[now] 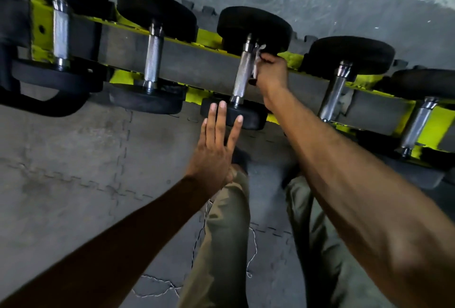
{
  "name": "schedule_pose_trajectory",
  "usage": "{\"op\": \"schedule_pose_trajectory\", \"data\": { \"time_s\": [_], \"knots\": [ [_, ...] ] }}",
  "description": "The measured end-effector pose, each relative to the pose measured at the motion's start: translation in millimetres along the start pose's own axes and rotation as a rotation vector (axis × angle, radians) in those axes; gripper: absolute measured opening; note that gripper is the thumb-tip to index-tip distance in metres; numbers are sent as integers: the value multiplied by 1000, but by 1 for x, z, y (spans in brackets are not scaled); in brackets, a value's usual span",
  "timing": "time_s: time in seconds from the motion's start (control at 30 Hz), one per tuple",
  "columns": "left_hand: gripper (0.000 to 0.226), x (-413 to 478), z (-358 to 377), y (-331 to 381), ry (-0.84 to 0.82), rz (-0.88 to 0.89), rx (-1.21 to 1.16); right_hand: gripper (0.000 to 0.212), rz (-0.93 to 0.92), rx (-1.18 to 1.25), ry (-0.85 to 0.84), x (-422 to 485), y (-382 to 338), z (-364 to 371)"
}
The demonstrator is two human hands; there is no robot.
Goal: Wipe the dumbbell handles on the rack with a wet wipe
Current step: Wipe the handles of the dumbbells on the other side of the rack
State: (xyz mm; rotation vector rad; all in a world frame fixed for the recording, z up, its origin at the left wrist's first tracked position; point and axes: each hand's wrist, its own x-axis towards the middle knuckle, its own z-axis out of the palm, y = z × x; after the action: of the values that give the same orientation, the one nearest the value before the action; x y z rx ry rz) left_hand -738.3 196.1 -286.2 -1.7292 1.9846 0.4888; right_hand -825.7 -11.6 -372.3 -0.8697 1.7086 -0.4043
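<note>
Gym weight area. Long dumbbell rack (123,47) with grey rails on a yellow-green frame (205,37) runs across the view. Row of dumbbells (155,10) sits crosswise on it, side by side: black rubber round heads, knurled chrome handles (153,59). Floor is grey interlocking mats (73,160), with jigsaw seams (128,133) visible between tiles, scuffed and dusty. More mat with puzzle edges (209,10) shows beyond the rack.
</note>
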Motion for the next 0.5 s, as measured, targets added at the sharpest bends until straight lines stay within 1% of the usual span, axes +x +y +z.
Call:
{"op": "schedule_pose_trajectory", "data": {
  "time_s": [0.03, 0.07, 0.13, 0.17, 0.2, 0.27, 0.37, 0.4, 0.43, 0.5],
  "knots": [
    [130, -1, 0, -1, -14, 2, -3, 13, 47, 41, -66, -1, -2, 3],
    [132, -2, 0, -1, -22, 1, -10, 16, 75, 28, -131, -10, -5, 3],
    [134, -4, -3, 0, -20, -2, -21, 23, 105, -73, -275, -28, 3, -2],
    [134, -5, -5, 1, -21, -5, -32, 25, 105, -118, -308, -32, 13, -4],
    [134, -6, -9, 4, -28, -15, -54, 26, 98, -154, -324, -35, 23, -9],
    [132, -4, -15, 11, -21, -53, -121, 25, 53, -202, -298, -43, 33, -19],
    [126, 3, -24, 26, 34, -156, -198, 16, -23, -136, -337, -49, 30, -42],
    [122, 5, -29, 31, 31, -168, -199, 15, -74, -131, -347, -47, 29, -53],
    [117, 5, -33, 38, 28, -156, -188, 13, -164, -190, -328, -45, 27, -69],
    [109, 7, -41, 57, 28, -94, -178, 13, -437, -505, -236, -42, 23, -109]
  ]
}}
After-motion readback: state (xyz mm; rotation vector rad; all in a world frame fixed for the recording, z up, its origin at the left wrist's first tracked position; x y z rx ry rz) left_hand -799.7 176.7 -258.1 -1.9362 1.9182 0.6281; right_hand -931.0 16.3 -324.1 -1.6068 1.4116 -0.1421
